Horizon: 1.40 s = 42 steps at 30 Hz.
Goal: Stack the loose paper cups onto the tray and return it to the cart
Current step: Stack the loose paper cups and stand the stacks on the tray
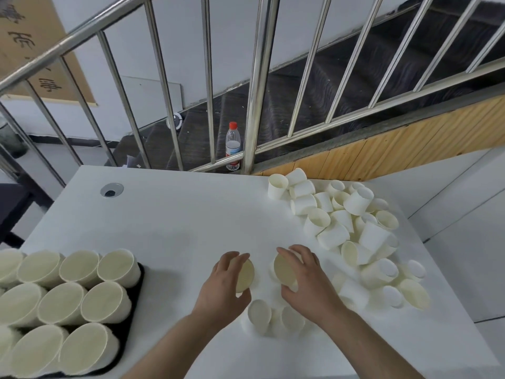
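A: Which step is judged to be in hand?

B: Gathering, it seems. One white paper cup (245, 274) is gripped by the left hand (224, 288), fingers curled round its wall, and a second white paper cup (284, 270) is gripped the same way by the right hand (306, 280). Both cups are held on their sides, open mouths turned toward each other, just apart, low over the white rectangular table (175, 214).

A: Where are the remaining cups found?

B: A loose heap of white paper cups (352, 228) is spread from one o'clock to four o'clock of the hands. Two more tipped cups (273, 318) lie at six o'clock, between the forearms. The black flat tray (138, 285) is seen at nine o'clock, at the table's left edge, already packed with stacked columns of cups (68, 294).

A: What is called for next?

B: Probably one cup is to be turned so that its base is fed into the other's mouth, then pressed home squarely; thin paper rims are easily crushed. The nested pair would then be carried to the tray. No cart is visible.
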Tool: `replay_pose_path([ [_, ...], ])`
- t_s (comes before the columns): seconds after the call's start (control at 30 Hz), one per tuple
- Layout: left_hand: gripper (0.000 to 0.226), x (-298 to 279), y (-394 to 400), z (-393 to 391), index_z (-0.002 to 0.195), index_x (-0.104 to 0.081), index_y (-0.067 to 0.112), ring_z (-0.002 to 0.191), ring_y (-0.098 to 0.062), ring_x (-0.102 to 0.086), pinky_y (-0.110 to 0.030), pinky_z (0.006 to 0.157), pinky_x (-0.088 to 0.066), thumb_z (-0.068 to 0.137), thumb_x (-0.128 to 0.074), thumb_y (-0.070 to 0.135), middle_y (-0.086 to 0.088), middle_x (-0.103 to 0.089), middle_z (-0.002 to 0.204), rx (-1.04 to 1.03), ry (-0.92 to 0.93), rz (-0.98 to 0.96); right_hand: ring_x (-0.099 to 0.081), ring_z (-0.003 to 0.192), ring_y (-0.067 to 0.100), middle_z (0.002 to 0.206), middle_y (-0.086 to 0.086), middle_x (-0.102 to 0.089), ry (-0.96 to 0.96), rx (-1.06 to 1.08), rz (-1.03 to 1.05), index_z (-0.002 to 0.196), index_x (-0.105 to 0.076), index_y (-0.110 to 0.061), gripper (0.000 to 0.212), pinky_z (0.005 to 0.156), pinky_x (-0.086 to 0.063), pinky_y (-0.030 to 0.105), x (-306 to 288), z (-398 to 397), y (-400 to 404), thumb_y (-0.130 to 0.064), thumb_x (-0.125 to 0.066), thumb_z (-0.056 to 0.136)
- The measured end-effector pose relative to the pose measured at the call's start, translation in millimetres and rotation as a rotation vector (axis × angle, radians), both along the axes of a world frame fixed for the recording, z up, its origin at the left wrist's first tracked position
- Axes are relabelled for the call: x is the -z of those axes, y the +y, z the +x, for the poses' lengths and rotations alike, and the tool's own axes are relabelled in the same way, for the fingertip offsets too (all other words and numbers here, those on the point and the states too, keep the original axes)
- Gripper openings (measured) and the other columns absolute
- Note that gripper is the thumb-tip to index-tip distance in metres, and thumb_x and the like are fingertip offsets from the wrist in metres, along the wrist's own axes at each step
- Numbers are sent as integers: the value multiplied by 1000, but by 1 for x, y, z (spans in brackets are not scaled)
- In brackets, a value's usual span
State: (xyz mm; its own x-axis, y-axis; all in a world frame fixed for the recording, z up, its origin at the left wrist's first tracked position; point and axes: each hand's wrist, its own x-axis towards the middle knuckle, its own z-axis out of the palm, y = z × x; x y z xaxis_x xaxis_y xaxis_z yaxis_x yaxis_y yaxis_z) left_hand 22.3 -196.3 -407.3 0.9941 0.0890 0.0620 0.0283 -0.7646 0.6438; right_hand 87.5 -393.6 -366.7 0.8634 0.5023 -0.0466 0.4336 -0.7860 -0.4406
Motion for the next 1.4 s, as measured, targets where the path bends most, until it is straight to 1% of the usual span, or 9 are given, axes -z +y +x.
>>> replay_pose_path([
  [0.1,69,-8,4,-30,141,-36,30,120,-10,-46,-19,82,-45,78,-64,29,11,-35,139,-35,-52,-25,-24,134,8,143,-13,-23,-18,-13,59,147,-30,-35,72,94,-41,18,-7,-26,4,-19,-61,83],
  [0.3,67,-21,18,-107,137,-39,32,114,-7,-48,-27,86,-50,74,-60,34,19,-35,132,-100,-123,-52,-25,135,10,144,-11,-25,-8,-98,130,146,-33,-35,71,94,-44,22,-12,-86,24,-16,-61,84],
  [0.47,67,-31,38,-151,138,-42,27,118,-2,-45,-4,88,-33,74,-62,26,19,-35,133,-146,-117,-48,-26,135,11,143,-11,-26,6,-146,153,146,-33,-36,71,92,-45,21,-13,-117,48,-15,-60,83],
  [0.53,66,-35,49,-164,138,-43,27,117,0,-43,-6,88,-32,74,-63,25,21,-34,132,-182,-119,-31,-25,135,10,143,-12,-25,15,-169,157,146,-32,-36,71,93,-45,23,-16,-127,59,-16,-59,83],
  [0.6,66,-37,59,-174,137,-43,27,118,-2,-42,-10,89,-34,75,-63,25,21,-34,133,-216,-130,-18,-25,135,9,143,-12,-24,28,-194,149,146,-32,-36,71,91,-42,19,-19,-135,69,-15,-58,84],
  [0.8,65,-43,112,-202,137,-44,26,120,-8,-41,-25,91,-43,76,-68,23,13,-41,136,-310,-158,22,-25,134,11,143,-11,-24,28,-282,129,146,-31,-32,69,92,-44,19,-25,-155,123,-17,-56,84],
  [1.0,68,-40,189,-219,135,-47,25,119,-15,-45,-23,94,-38,74,-75,24,11,-45,132,-337,-103,53,-23,136,11,145,-8,-23,55,-308,105,149,-29,-32,71,95,-41,19,-24,-175,198,-16,-56,85],
  [1.17,68,-36,239,-222,136,-46,25,121,-14,-44,-21,91,-38,75,-75,32,10,-45,134,-299,-47,70,-23,137,13,146,-6,-23,84,-279,81,149,-29,-31,72,97,-44,26,-21,-187,251,-17,-57,84],
  [1.4,72,-25,268,-217,140,-38,32,125,-10,-40,-20,92,-40,76,-72,38,15,-39,137,-193,54,77,-25,136,15,146,-6,-23,132,-232,-9,148,-28,-33,71,95,-46,28,-10,-195,286,-21,-58,85],
])
